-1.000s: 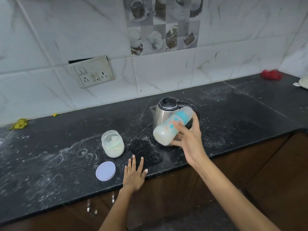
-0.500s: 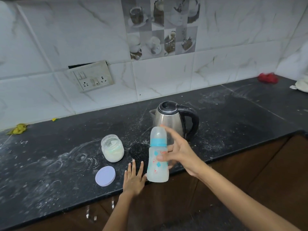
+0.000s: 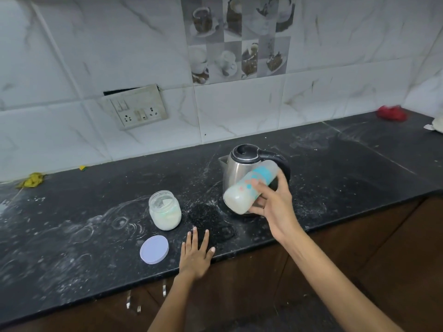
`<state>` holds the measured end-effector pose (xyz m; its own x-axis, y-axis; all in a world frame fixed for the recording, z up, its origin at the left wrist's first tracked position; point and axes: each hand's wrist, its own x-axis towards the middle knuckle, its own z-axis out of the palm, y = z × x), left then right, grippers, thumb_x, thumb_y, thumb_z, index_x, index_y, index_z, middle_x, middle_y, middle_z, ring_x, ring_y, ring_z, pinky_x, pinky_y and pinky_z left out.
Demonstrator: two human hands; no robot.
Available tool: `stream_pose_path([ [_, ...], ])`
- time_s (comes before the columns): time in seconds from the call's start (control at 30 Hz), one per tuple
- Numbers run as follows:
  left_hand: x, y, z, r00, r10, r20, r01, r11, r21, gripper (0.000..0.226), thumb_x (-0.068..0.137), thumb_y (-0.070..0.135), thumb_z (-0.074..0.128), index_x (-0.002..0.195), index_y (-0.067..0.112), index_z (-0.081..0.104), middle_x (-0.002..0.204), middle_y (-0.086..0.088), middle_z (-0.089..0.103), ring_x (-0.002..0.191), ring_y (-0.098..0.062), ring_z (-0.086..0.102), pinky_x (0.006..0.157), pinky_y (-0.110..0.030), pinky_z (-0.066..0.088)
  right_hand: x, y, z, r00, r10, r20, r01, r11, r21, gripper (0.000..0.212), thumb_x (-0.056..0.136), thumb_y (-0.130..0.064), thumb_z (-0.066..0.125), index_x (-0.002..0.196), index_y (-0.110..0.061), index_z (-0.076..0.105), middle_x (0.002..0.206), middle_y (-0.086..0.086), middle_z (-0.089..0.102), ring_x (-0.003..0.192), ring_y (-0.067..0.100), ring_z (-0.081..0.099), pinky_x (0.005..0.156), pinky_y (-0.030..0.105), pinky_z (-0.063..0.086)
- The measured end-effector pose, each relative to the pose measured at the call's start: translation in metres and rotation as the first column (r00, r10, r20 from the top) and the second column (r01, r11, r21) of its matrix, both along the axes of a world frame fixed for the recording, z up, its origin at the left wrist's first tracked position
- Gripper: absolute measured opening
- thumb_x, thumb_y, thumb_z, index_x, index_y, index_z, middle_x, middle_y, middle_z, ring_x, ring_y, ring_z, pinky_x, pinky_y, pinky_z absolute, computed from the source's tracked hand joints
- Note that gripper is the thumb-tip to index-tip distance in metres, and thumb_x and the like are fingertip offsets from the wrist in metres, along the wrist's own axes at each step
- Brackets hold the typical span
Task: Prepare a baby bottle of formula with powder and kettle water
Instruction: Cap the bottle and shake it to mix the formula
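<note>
While the right hand [image 3: 275, 204] holds the baby bottle [image 3: 249, 186] in the air in front of the kettle [image 3: 242, 168], its fingers are wrapped tight around the bottle's middle, with the thumb on the far side. The bottle is tilted steeply, its cloudy white base pointing down and to the left and its blue collar and clear cap pointing up and to the right, and its outline is blurred. White liquid fills the lower part of it. Behind it the steel kettle stands upright on the black countertop [image 3: 72, 248], lid shut, black handle to the right and spout to the left. Left of the kettle, and well apart from the bottle, an open glass jar [image 3: 165, 210] of white powder stands on the countertop. Its round, pale lid [image 3: 154, 249] lies flat in front of it, near the counter's front edge. The left hand [image 3: 195, 256] rests palm down at that edge, just right of the lid, its fingers spread and lying flat, gripping nothing. White powder is smeared and scattered across the dark surface around the jar and kettle. On the tiled wall behind, a switch plate [image 3: 135, 107] hangs slightly crooked.
</note>
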<state>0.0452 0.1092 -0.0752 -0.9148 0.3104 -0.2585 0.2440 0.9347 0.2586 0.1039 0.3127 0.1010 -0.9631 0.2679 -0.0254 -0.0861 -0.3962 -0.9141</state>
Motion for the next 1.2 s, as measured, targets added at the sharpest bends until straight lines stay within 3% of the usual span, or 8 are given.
stream_pose_path([
  [0.07,0.000,0.000,0.000,1.000,-0.001,0.012,0.001,1.000,-0.003,0.061,0.101,0.047,0.019,0.150,0.025,-0.010,0.157,-0.008,-0.023,0.146,-0.026,-0.020,0.118,-0.043,-0.006,0.004,-0.005,-0.003,0.996,0.079,0.031,-0.081,0.991,0.104,0.078,0.081,-0.007,0.075,0.142,-0.039,0.039,0.123,0.013,0.066,0.099,0.032,0.072,0.072,0.057,0.060],
  [0.17,0.000,-0.002,-0.001,1.000,-0.005,0.016,0.006,1.000,-0.017,0.062,0.101,0.045,0.022,0.150,0.026,-0.010,0.157,-0.008,-0.023,0.146,-0.026,-0.020,0.118,-0.043,-0.006,0.022,-0.012,-0.008,0.914,0.384,0.132,-0.406,0.857,0.317,0.088,0.073,-0.003,0.082,0.140,-0.040,0.039,0.109,0.014,0.074,0.094,0.032,0.074,0.059,0.040,0.062],
  [0.37,-0.007,0.004,0.007,1.000,-0.005,-0.008,0.005,1.000,0.015,0.061,0.101,0.047,0.019,0.150,0.026,-0.011,0.157,-0.008,-0.023,0.146,-0.026,-0.020,0.118,-0.043,-0.006,-0.001,0.009,0.005,0.997,-0.083,0.005,0.083,0.996,-0.013,0.072,0.084,-0.007,0.073,0.141,-0.037,0.041,0.128,0.010,0.062,0.101,0.031,0.072,0.068,0.047,0.062],
  [0.53,0.005,-0.002,-0.004,1.000,0.001,0.015,-0.001,1.000,-0.014,0.060,0.101,0.047,0.019,0.151,0.028,-0.010,0.158,-0.008,-0.022,0.146,-0.026,-0.019,0.118,-0.043,-0.006,0.029,-0.003,-0.012,0.938,0.319,0.133,-0.345,0.891,0.296,0.091,0.073,-0.001,0.081,0.143,-0.040,0.038,0.109,0.014,0.074,0.094,0.032,0.074,0.057,0.039,0.061],
  [0.7,0.002,-0.002,0.001,1.000,-0.002,0.010,0.002,1.000,0.000,0.061,0.101,0.047,0.018,0.150,0.027,-0.011,0.157,-0.008,-0.023,0.146,-0.026,-0.020,0.118,-0.043,-0.006,0.010,0.005,-0.001,0.999,-0.042,-0.013,0.042,0.999,0.023,0.070,0.082,-0.009,0.074,0.138,-0.040,0.044,0.123,0.009,0.066,0.101,0.030,0.072,0.067,0.048,0.061],
  [0.87,0.003,-0.003,0.000,1.000,-0.003,-0.004,0.003,1.000,-0.025,0.061,0.102,0.044,0.020,0.151,0.025,-0.010,0.158,-0.008,-0.020,0.146,-0.026,-0.018,0.118,-0.043,-0.006,0.030,-0.008,-0.010,0.902,0.408,0.143,-0.431,0.838,0.333,0.091,0.071,-0.001,0.082,0.141,-0.041,0.039,0.107,0.014,0.075,0.095,0.032,0.074,0.059,0.038,0.061],
  [1.07,0.003,-0.001,0.002,1.000,0.001,0.008,-0.001,1.000,0.009,0.061,0.101,0.047,0.019,0.150,0.026,-0.010,0.158,-0.008,-0.022,0.146,-0.026,-0.019,0.118,-0.043,-0.006,0.010,0.000,-0.002,1.000,-0.020,0.008,0.021,0.999,-0.048,0.071,0.085,-0.010,0.072,0.142,-0.037,0.041,0.126,0.011,0.065,0.101,0.031,0.072,0.068,0.048,0.061],
  [1.2,0.001,-0.004,-0.001,1.000,-0.008,0.006,0.008,1.000,-0.030,0.063,0.101,0.045,0.023,0.150,0.024,-0.011,0.157,-0.009,-0.023,0.146,-0.026,-0.019,0.118,-0.043,-0.006,0.031,-0.012,-0.012,0.930,0.347,0.123,-0.367,0.896,0.248,0.083,0.076,-0.001,0.078,0.139,-0.040,0.042,0.114,0.014,0.072,0.096,0.031,0.073,0.061,0.043,0.062],
])
